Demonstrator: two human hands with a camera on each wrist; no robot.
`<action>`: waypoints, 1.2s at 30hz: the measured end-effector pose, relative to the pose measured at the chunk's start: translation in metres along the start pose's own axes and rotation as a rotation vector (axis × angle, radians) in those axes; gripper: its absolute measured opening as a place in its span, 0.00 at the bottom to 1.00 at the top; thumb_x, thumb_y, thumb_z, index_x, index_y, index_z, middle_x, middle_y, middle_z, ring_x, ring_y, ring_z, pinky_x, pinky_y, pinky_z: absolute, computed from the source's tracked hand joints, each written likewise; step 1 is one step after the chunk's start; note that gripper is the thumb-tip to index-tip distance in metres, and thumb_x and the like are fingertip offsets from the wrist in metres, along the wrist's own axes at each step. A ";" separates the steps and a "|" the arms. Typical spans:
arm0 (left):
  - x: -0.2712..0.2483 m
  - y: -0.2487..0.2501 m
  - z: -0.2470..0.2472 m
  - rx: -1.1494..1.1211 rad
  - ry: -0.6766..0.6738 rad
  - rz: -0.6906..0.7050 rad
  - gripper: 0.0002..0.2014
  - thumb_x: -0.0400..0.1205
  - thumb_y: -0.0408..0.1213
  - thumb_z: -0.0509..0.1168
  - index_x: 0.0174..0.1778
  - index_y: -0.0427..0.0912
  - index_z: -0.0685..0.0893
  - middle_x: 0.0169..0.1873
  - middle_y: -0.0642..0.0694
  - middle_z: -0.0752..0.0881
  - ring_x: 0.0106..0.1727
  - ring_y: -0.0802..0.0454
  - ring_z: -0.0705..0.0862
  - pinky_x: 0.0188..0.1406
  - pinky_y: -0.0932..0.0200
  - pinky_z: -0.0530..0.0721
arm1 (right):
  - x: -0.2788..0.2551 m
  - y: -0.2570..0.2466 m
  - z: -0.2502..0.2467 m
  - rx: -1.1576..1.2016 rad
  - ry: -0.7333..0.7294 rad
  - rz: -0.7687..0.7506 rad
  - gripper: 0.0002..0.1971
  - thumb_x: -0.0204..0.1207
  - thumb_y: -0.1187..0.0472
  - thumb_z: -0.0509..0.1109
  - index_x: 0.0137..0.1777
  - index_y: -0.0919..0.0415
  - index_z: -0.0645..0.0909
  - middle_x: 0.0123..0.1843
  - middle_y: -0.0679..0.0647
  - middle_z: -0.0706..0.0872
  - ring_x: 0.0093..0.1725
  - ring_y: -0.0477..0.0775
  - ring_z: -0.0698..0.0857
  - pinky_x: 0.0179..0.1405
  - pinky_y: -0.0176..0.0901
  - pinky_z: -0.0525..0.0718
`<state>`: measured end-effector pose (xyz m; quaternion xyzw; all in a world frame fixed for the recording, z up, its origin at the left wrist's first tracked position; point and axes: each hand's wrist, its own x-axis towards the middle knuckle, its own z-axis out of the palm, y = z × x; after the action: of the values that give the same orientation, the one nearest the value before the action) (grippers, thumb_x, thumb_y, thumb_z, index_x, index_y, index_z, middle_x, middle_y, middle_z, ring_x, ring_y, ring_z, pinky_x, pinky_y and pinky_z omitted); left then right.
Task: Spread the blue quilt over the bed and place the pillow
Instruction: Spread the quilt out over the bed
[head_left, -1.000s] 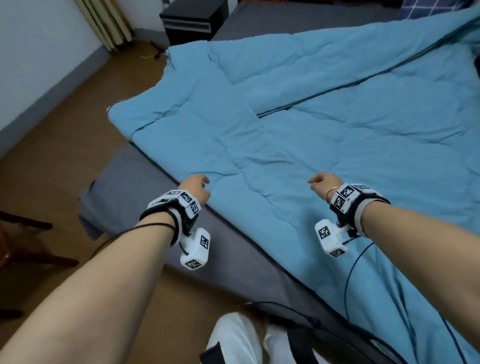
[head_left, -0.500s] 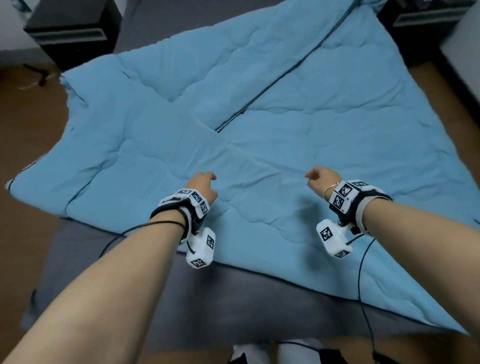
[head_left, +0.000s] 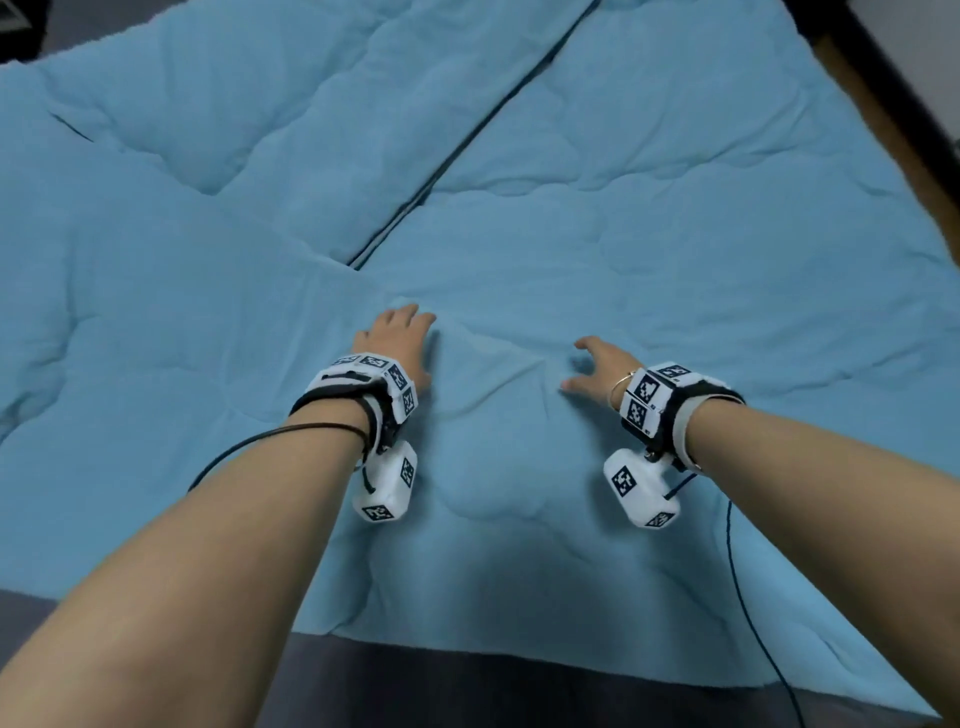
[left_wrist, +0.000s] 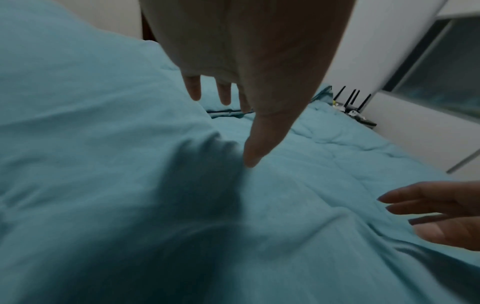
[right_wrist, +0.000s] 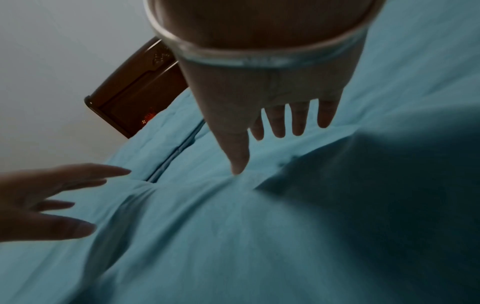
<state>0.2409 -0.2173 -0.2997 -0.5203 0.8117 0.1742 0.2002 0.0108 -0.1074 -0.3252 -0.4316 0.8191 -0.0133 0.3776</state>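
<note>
The blue quilt (head_left: 623, 218) covers most of the bed, with a folded-over flap on its left part and a dark seam line running diagonally. My left hand (head_left: 397, 340) reaches over the quilt's middle, fingers straight, thumb tip touching the fabric in the left wrist view (left_wrist: 249, 162). My right hand (head_left: 597, 371) hovers just to its right with fingers spread and holds nothing; its thumb tip meets the quilt (right_wrist: 237, 171). A small wrinkle rises between the two hands. No pillow shows in any view.
A strip of grey mattress (head_left: 467, 691) is bare along the near edge. A dark wooden headboard (right_wrist: 135, 100) stands at the far end by the wall. A router with black antennas (left_wrist: 350, 107) sits beyond the bed. Brown floor (head_left: 893, 135) runs along the right side.
My view has swung from the bed's left corner to over its middle. Both hands moved forward onto the quilt and went from loosely curled to spread open.
</note>
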 end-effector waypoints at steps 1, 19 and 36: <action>0.012 -0.001 0.003 0.041 -0.024 0.004 0.42 0.73 0.37 0.69 0.82 0.53 0.55 0.85 0.52 0.51 0.86 0.46 0.50 0.80 0.40 0.59 | 0.010 0.000 0.005 0.002 -0.029 -0.003 0.37 0.71 0.51 0.75 0.78 0.58 0.64 0.77 0.59 0.73 0.75 0.61 0.74 0.73 0.47 0.71; -0.080 -0.028 -0.020 0.437 -0.012 0.078 0.21 0.70 0.53 0.69 0.58 0.50 0.85 0.60 0.46 0.79 0.67 0.44 0.73 0.64 0.51 0.73 | -0.085 -0.052 0.004 -0.160 -0.132 -0.240 0.15 0.75 0.61 0.67 0.60 0.62 0.83 0.63 0.61 0.85 0.64 0.62 0.82 0.58 0.42 0.79; -0.419 -0.048 -0.034 0.279 0.095 -0.096 0.18 0.73 0.49 0.68 0.58 0.49 0.80 0.59 0.45 0.87 0.63 0.43 0.84 0.57 0.54 0.81 | -0.364 -0.073 0.023 -0.381 -0.034 -0.478 0.17 0.74 0.57 0.70 0.62 0.62 0.82 0.62 0.63 0.86 0.63 0.63 0.83 0.57 0.46 0.80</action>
<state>0.4387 0.0714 -0.0622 -0.5333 0.8107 0.0253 0.2402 0.2008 0.1153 -0.0955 -0.6754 0.6756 0.0595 0.2897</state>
